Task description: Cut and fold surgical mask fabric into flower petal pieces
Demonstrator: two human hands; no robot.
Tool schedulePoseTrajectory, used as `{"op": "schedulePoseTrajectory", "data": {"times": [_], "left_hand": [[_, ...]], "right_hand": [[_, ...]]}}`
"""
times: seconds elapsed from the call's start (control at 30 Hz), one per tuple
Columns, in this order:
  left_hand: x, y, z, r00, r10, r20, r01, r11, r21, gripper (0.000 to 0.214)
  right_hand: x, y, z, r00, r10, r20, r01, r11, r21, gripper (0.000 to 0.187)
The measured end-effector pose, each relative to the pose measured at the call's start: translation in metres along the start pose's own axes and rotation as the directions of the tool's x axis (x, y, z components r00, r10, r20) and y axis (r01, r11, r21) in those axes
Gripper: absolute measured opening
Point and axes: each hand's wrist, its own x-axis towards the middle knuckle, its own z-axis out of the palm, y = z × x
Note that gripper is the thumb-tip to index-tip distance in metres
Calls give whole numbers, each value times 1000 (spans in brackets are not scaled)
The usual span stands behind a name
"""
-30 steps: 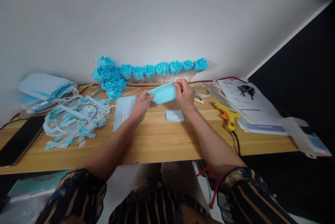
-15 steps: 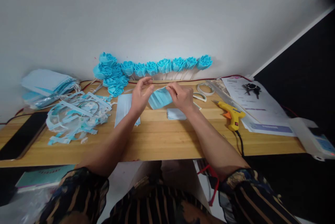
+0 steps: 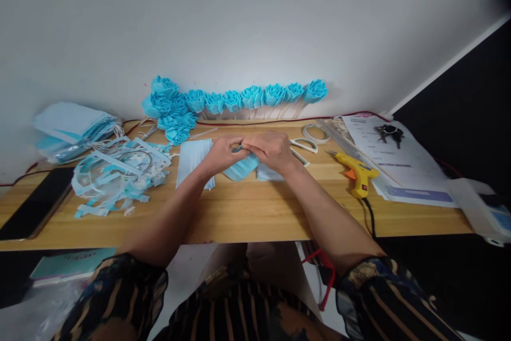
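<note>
My left hand (image 3: 222, 155) and my right hand (image 3: 272, 150) meet over the middle of the desk, both pinching the upper edge of a light-blue piece of face mask (image 3: 241, 168). The fabric hangs below the fingers, and part of it is hidden behind them. Left of it lies a stack of flat mask pieces (image 3: 195, 154), partly covered by my left wrist. Another folded stack (image 3: 268, 173) lies under my right hand. White-handled scissors (image 3: 305, 144) rest just right of my right hand, their blades hidden.
Blue fabric flowers (image 3: 252, 97) line the wall. At left are bagged masks (image 3: 74, 131), a heap of cut strips (image 3: 120, 171) and a phone (image 3: 35, 205). A tape roll (image 3: 316, 132), a yellow glue gun (image 3: 357, 172), papers (image 3: 403, 160) and keys (image 3: 389, 133) lie right.
My left hand has moved right and closed on the mask piece beside my right hand. The piece now hangs lower between both hands, and the view has shifted slightly.
</note>
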Motion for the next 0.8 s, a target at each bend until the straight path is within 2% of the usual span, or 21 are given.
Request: {"op": "schedulePoseTrajectory", "data": {"times": [0.1, 0.17, 0.23, 0.3, 0.4, 0.47, 0.57, 0.67, 0.8], "left_hand": [[0, -1, 2, 999, -32, 22, 33, 998, -51, 4], [0, -2, 2, 998, -57, -2, 57, 995, -85, 7], [1, -6, 2, 989, -105, -105, 86, 982, -168, 16], [3, -11, 0, 954, -173, -245, 90, 944, -317, 27], [8, -20, -5, 891, -250, -379, 10, 845, -535, 40], [11, -24, -7, 873, -269, -406, -39, 793, -608, 43], [14, -25, -7, 867, -281, -412, -71, 748, -659, 43], [14, -23, -4, 869, -293, -398, -62, 734, -676, 41], [14, -21, -2, 877, -293, -380, -43, 740, -671, 37]], "right_hand": [[0, -3, -1, 1000, 4, 5, -5, 999, 46, 40], [0, -6, -3, 997, 68, -20, -66, 992, 108, 42], [0, -7, -3, 980, 187, -70, -169, 963, 208, 48], [0, -5, -1, 944, 315, -96, -265, 899, 347, 55], [1, 2, 10, 908, 419, -20, -345, 773, 532, 66], [2, 4, 18, 891, 449, 60, -395, 704, 590, 73], [3, 1, 26, 867, 474, 155, -462, 647, 606, 75], [4, -9, 26, 856, 466, 224, -503, 646, 574, 63], [4, -18, 26, 826, 529, 194, -560, 732, 388, 25]]}}
